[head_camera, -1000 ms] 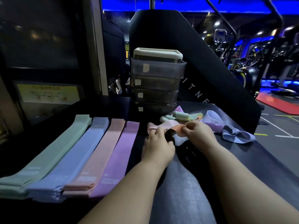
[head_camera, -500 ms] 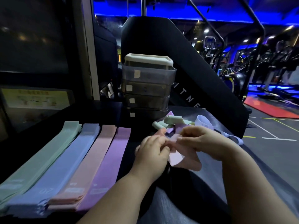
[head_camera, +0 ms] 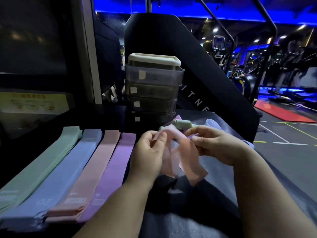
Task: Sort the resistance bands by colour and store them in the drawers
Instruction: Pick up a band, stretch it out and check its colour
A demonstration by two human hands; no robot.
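My left hand and my right hand both pinch a pink resistance band that hangs in a loose loop above the dark surface. Four flat stacks lie side by side on the left: green, blue, pink and purple. Behind my hands lies a small pile of unsorted bands, with a green one and a pale blue one showing. The translucent drawer unit stands at the back, its drawers closed.
The dark padded surface drops off on the right to the gym floor. A black sloped machine panel rises behind the drawers. A pillar and a yellow poster stand on the left.
Both hands lifted the pink band off the unsorted pile and pulled it toward me. It now hangs open between them, and the hands have moved apart.
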